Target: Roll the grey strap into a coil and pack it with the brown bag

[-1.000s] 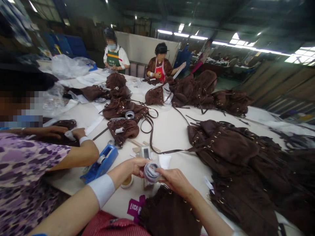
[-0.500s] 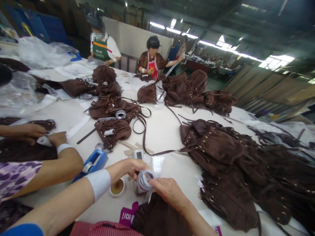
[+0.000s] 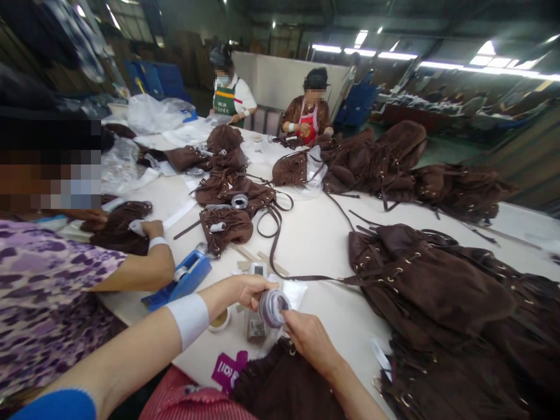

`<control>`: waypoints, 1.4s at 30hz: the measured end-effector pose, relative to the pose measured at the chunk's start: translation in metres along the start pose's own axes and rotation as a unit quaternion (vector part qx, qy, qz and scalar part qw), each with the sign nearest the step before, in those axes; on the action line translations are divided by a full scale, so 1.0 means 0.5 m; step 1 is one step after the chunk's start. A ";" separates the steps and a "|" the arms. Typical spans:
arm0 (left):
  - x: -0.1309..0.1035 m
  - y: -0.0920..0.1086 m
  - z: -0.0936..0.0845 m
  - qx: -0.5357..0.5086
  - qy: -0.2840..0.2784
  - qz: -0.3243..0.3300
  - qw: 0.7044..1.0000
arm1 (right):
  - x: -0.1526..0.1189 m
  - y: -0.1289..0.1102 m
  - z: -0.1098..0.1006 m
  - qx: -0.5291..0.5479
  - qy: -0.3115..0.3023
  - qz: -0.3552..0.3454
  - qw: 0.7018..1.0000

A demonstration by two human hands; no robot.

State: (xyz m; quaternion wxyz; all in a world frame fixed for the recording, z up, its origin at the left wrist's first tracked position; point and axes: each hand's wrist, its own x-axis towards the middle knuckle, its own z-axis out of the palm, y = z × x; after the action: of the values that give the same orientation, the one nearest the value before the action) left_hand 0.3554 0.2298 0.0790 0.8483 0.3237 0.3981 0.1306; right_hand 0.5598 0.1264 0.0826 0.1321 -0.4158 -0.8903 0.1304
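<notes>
Co-worker, far left: patterned sleeve point(image 3: 48, 280), wristbanded hand point(image 3: 153, 229) on a white roll at a brown bag; same pose as 1 s before.
Tape dispenser point(image 3: 181, 280): blue, on bench point(image 3: 315, 233), just left of person's left forearm; not moved.
Left hand point(image 3: 247, 290): white wristband; thumb and fingers clamped on left side of pale strip roll point(image 3: 273, 307). Held the roll 1 s ago too; grip unchanged.
Small tape ring point(image 3: 220, 319): flat on bench under left wrist, partly hidden.
Pale strip roll: grey-white coil, held up off bench betw. both hands, just above brown bag at near edge. Coil face looked more turned to cam. than 0.5 s ago; slight, could be head motion.
Clear box point(image 3: 256, 329): under the roll, on bench; contents unclear.
Right hand point(image 3: 308, 338): closed, fingertips pinching right edge of roll; sat a bit lower on the roll than 1 s ago.
Near brown bag point(image 3: 289, 385): fringed, at person's lap/bench edge, under right wrist.
Bag pile, right point(image 3: 437, 291): brown fringed bags w/ metal rings, heaped; untouched.
Far side: two persons seated at bench end.
Reading: hands stayed on roll; work on the strip seemed in progress, nothing yet applied to bag.
</notes>
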 end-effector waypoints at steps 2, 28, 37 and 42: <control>-0.018 -0.008 0.028 -0.032 0.034 0.019 0.999 | -0.003 0.014 0.004 0.019 0.029 0.015 0.999; -0.064 -0.052 0.159 -0.191 0.025 0.157 0.969 | 0.018 0.008 -0.095 0.259 0.065 0.193 0.944; -0.061 -0.063 0.156 -0.164 -0.027 0.124 0.978 | 0.014 0.015 -0.088 0.307 0.007 0.234 0.923; -0.067 -0.040 0.155 -0.118 -0.068 0.111 0.984 | 0.020 0.023 -0.095 0.408 0.021 0.261 0.874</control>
State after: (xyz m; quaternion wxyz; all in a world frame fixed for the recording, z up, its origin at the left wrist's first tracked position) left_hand 0.3920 0.1641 0.1224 0.8859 0.2716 0.2829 0.2476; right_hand 0.5781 0.1470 0.1241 0.2705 -0.5446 -0.6141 0.5031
